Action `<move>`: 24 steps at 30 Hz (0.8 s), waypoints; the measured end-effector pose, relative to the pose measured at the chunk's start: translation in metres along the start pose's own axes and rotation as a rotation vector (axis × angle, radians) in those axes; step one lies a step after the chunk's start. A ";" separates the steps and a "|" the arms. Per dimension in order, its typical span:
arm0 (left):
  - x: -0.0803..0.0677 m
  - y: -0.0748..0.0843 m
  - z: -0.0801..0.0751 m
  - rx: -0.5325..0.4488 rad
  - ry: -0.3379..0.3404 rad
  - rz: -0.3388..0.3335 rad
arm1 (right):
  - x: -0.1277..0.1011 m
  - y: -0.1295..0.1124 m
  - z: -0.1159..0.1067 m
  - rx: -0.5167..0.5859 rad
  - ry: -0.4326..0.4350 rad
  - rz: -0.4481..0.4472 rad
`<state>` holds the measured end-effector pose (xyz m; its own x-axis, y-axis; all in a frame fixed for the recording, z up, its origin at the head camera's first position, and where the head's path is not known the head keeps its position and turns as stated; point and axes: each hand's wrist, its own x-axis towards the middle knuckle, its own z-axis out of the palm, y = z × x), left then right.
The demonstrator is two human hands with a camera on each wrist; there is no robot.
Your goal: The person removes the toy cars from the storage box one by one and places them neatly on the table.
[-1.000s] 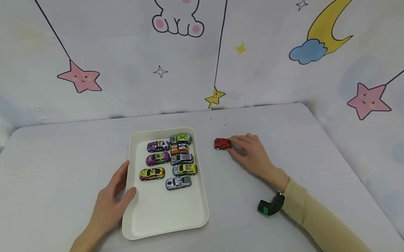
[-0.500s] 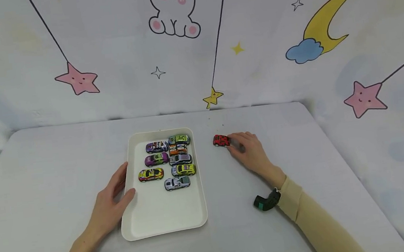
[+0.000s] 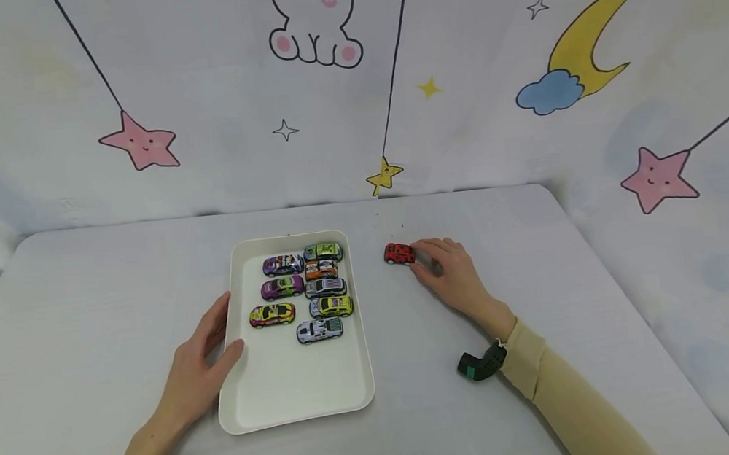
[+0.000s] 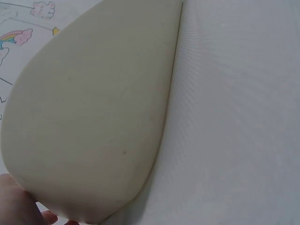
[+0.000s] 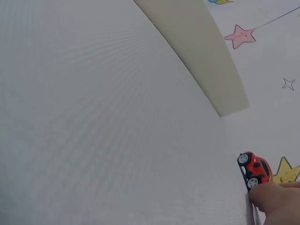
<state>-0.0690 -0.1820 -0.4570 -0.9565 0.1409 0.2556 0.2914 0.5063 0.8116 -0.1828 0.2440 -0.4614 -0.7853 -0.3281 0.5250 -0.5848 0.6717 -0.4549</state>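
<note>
In the head view my left hand (image 3: 197, 375) grips the left edge of a white tray (image 3: 301, 387), its thumb over the rim and its fingers along the outer side. In the left wrist view the tray's outer wall (image 4: 93, 103) fills much of the picture, with fingertips at its lower end. My right hand (image 3: 458, 284) is to the right of the tray and pinches the rear end of a small red toy car (image 3: 398, 254) with black spots. In the right wrist view the thumb (image 5: 269, 197) touches the red car, whose wheels (image 5: 253, 182) face the camera.
Several colourful toy cars lie in two columns in the tray's upper part, among them a silver one (image 3: 319, 331), a purple one (image 3: 282, 287) and an orange one (image 3: 321, 269). A white cloth (image 3: 85, 342) covers the table. Behind it hangs a patterned backdrop (image 3: 210, 125).
My right hand and the red car have shifted slightly toward the back of the table, and the car has turned a little. The left hand keeps its place on the tray.
</note>
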 end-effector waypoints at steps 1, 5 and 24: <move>0.000 0.000 0.000 0.001 0.001 0.004 | 0.000 0.000 0.000 0.000 0.000 -0.003; 0.001 -0.001 -0.001 0.002 0.003 0.012 | 0.002 0.001 0.001 0.003 0.000 -0.015; 0.000 -0.001 0.000 0.013 -0.012 -0.026 | -0.011 -0.072 0.027 0.256 0.093 -0.073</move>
<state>-0.0693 -0.1824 -0.4578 -0.9637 0.1380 0.2284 0.2668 0.5206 0.8110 -0.1373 0.1813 -0.4542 -0.7241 -0.2994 0.6213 -0.6807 0.4553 -0.5739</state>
